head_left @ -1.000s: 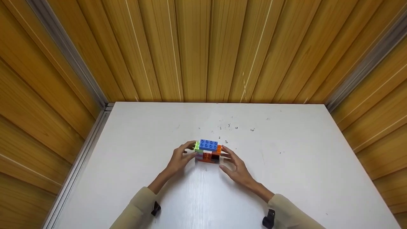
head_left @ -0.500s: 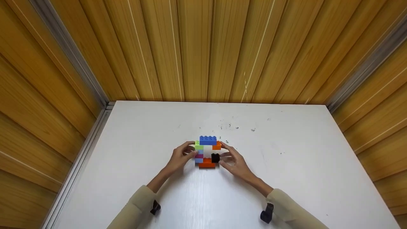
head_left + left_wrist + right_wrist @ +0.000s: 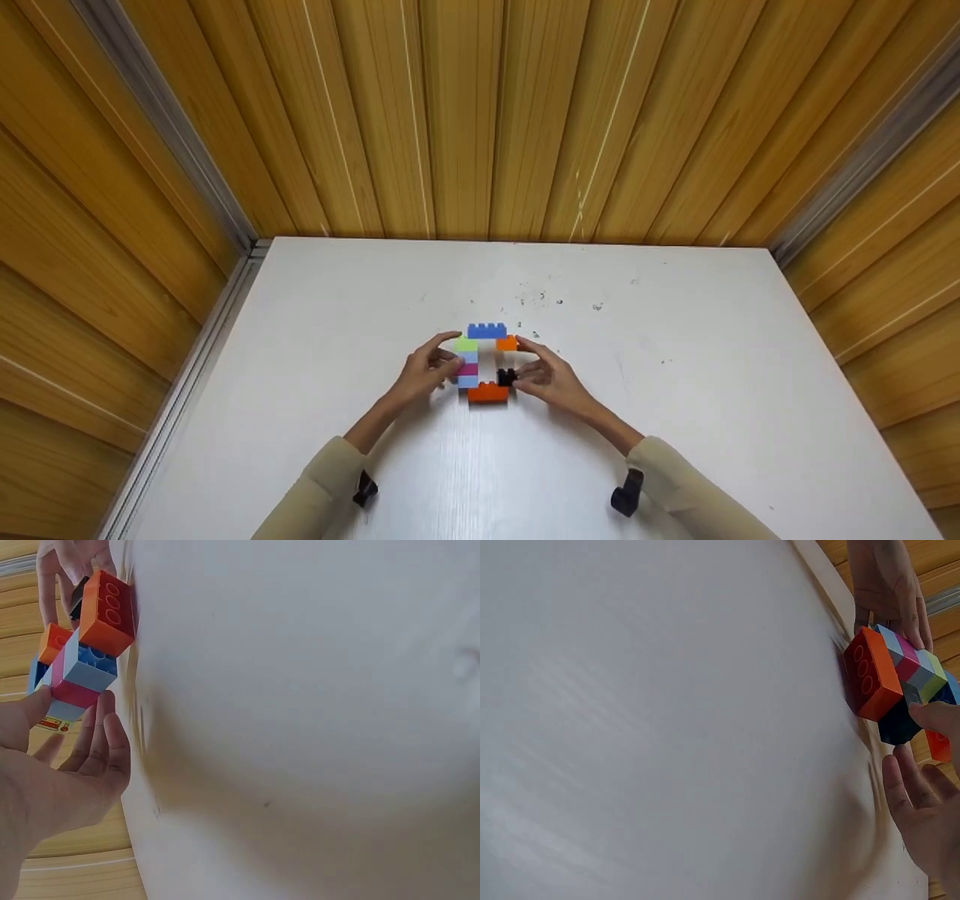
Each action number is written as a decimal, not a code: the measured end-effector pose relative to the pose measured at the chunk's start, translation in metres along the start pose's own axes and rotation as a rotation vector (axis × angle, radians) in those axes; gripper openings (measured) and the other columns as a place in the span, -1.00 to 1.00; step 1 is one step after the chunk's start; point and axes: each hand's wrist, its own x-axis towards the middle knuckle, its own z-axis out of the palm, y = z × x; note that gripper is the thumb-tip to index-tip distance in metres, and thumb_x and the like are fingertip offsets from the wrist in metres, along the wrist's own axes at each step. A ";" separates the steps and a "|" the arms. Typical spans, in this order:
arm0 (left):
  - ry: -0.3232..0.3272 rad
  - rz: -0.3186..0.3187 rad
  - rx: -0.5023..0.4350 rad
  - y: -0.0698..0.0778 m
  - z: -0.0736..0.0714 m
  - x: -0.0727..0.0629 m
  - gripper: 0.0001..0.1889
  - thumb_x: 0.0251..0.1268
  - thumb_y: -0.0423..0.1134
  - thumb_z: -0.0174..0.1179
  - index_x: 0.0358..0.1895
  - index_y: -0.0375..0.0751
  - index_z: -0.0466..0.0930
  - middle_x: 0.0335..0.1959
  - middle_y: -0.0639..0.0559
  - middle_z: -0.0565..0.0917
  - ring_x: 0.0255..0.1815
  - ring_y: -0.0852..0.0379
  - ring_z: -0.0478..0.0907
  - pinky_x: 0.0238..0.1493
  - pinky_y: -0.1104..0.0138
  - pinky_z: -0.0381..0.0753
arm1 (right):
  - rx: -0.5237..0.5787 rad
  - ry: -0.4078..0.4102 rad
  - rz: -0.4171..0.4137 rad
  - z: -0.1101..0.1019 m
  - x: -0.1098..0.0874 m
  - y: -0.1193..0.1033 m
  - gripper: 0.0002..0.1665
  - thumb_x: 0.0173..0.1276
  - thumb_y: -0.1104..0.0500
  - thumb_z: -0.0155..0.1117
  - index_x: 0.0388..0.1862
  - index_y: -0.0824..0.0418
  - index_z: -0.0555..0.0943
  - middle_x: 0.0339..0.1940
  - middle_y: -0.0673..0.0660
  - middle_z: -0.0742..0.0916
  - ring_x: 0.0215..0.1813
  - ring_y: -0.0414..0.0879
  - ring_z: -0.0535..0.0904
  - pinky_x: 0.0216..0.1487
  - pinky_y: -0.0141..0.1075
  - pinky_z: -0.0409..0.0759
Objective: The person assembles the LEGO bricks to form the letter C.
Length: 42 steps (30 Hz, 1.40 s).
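A ring-shaped structure of toy building bricks is between both hands. Along its top lies a blue brick (image 3: 487,331); the left column holds lime (image 3: 466,345), light blue and magenta (image 3: 468,370) bricks. A red-orange brick (image 3: 487,393) forms the bottom, its hollow underside showing in both wrist views. On the right, a gap separates an orange brick (image 3: 507,343) from a black brick (image 3: 506,377). My left hand (image 3: 420,373) grips the left column between thumb and fingers. My right hand (image 3: 555,382) pinches the black brick, its index finger touching the orange one.
A white table (image 3: 675,390) with small dark marks (image 3: 559,301) extends around the hands. Wood-look panels (image 3: 465,120) enclose its back and sides. Each sleeve carries a black wrist camera (image 3: 627,493).
The brick structure has tilted, so its front and the opening through it now face the head camera instead of its studded top. My right fingers have closed in on the black brick.
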 end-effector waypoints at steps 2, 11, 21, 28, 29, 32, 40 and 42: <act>-0.008 0.002 -0.004 0.000 -0.001 0.000 -0.43 0.52 -0.29 0.16 0.52 -0.27 0.28 0.02 -0.44 0.68 -0.17 -0.39 0.68 -0.20 -0.13 0.69 | 0.009 -0.018 0.002 0.000 0.002 0.002 -0.09 0.31 0.42 0.39 0.56 0.47 0.18 0.40 0.58 0.44 0.08 0.43 0.64 0.09 -0.21 0.71; -0.134 -0.030 0.063 -0.004 -0.009 0.003 -0.23 0.30 -0.27 0.40 0.55 -0.13 0.27 0.15 -0.37 0.61 -0.13 0.00 0.66 -0.17 0.15 0.72 | -0.049 -0.060 0.102 -0.004 0.003 0.005 -0.12 0.37 0.36 0.37 0.57 0.45 0.18 0.40 0.55 0.45 0.05 0.25 0.70 0.07 -0.42 0.66; -0.222 -0.088 0.155 -0.002 -0.015 0.007 -0.01 0.05 -0.33 0.57 0.56 -0.16 0.20 0.12 -0.28 0.64 -0.22 0.14 0.59 -0.11 0.34 0.59 | -0.100 -0.112 0.177 -0.008 0.006 0.000 -0.12 0.41 0.25 0.37 0.58 0.42 0.18 0.41 0.48 0.49 0.07 0.22 0.69 0.06 -0.46 0.62; -0.222 -0.064 0.296 0.001 -0.019 0.016 -0.07 0.00 -0.28 0.60 0.50 -0.20 0.32 0.05 -0.23 0.68 -0.26 0.11 0.48 -0.17 0.37 0.49 | -0.112 -0.135 0.220 -0.010 0.008 -0.002 -0.11 0.42 0.23 0.37 0.58 0.42 0.17 0.39 0.50 0.51 0.10 0.24 0.68 0.07 -0.41 0.61; -0.223 -0.062 0.316 0.001 -0.019 0.017 -0.07 -0.01 -0.28 0.61 0.50 -0.20 0.33 0.05 -0.22 0.68 -0.25 0.09 0.48 -0.16 0.36 0.49 | -0.106 -0.135 0.223 -0.010 0.009 -0.003 -0.11 0.42 0.23 0.37 0.59 0.42 0.17 0.39 0.50 0.51 0.09 0.24 0.68 0.08 -0.41 0.62; -0.224 -0.051 0.348 0.002 -0.021 0.020 -0.07 -0.04 -0.28 0.63 0.48 -0.26 0.36 0.04 -0.22 0.67 -0.21 0.02 0.50 -0.15 0.35 0.49 | -0.097 -0.137 0.240 -0.010 0.012 -0.005 -0.10 0.41 0.22 0.38 0.59 0.40 0.18 0.40 0.50 0.50 0.06 0.24 0.69 0.02 -0.41 0.65; -0.227 -0.057 0.357 0.003 -0.021 0.031 -0.05 -0.02 -0.33 0.60 0.50 -0.35 0.31 0.03 -0.23 0.68 -0.19 0.00 0.50 -0.15 0.35 0.47 | -0.112 -0.170 0.274 -0.015 0.023 -0.007 -0.10 0.43 0.22 0.36 0.60 0.42 0.14 0.42 0.53 0.47 0.04 0.21 0.72 -0.03 -0.21 0.73; -0.211 -0.053 0.367 0.005 -0.021 0.037 -0.05 -0.02 -0.34 0.60 0.51 -0.36 0.29 0.04 -0.24 0.68 -0.19 0.00 0.50 -0.14 0.34 0.47 | -0.115 -0.168 0.287 -0.018 0.030 -0.008 -0.09 0.44 0.22 0.35 0.60 0.43 0.12 0.42 0.53 0.47 0.07 0.22 0.71 0.00 -0.15 0.73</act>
